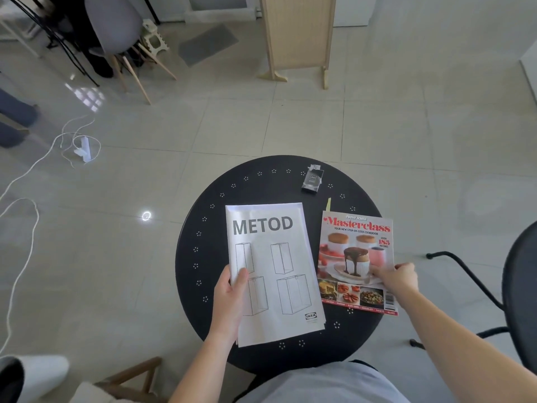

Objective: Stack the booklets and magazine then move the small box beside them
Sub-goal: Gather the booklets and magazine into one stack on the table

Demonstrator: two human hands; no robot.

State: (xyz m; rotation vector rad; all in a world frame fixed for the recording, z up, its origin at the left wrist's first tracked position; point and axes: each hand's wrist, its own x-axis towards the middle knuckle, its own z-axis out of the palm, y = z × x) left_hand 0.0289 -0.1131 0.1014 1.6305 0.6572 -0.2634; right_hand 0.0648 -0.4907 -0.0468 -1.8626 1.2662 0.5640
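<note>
Round black table (261, 181) on pale tiles — grey chair (116, 27), white cable (23, 181).

On round black metal table (261, 181): white METOD booklets (279, 274) at left, red-titled cookbook magazine (356, 257) just beside at right, apart. Small dark box (312, 179) behind magazine, near far rim. Left hand (229, 289) on booklets' left edge; right hand (399, 276) on magazine's right edge.
</note>
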